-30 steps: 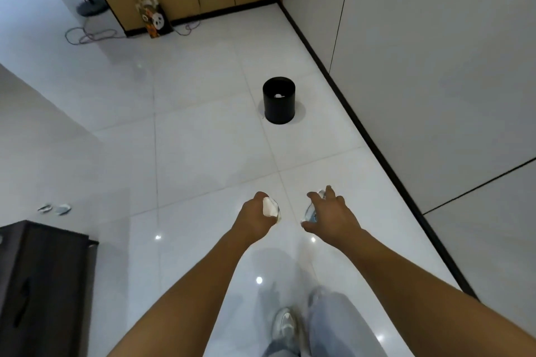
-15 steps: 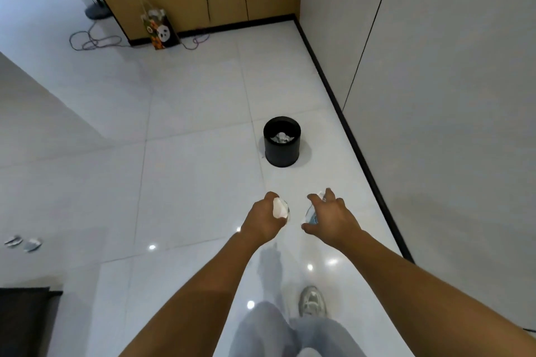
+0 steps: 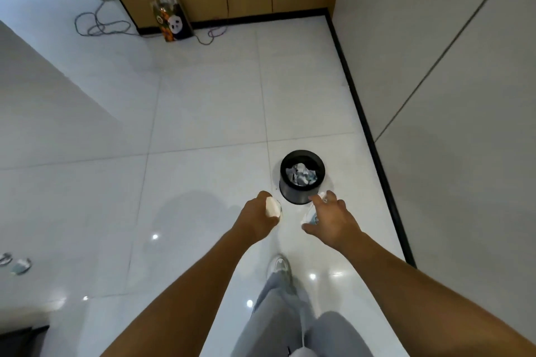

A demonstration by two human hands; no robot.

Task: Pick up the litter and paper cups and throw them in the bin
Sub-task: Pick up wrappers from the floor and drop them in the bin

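Note:
A black round bin [image 3: 301,193] stands on the white tiled floor just ahead of my hands, with crumpled paper litter [image 3: 301,173] inside. My left hand [image 3: 258,219] grips a white paper cup [image 3: 273,207], held short of the bin and left of it. My right hand [image 3: 330,219] holds a whitish cup or wrapper with blue on it [image 3: 311,214], mostly hidden under the fingers, beside the bin's near edge. Two small pieces of litter [image 3: 17,263] lie on the floor at the far left.
A grey wall with a black skirting [image 3: 374,148] runs along the right. A gift bag [image 3: 172,20] and loose cables [image 3: 98,24] lie by the wooden cabinets at the back. A dark cabinet corner [image 3: 23,340] sits at bottom left. My shoe [image 3: 279,266] is below the hands.
I have walked forward, so the bin is much nearer and now just beyond my hands. Both hands keep their hold on the same items.

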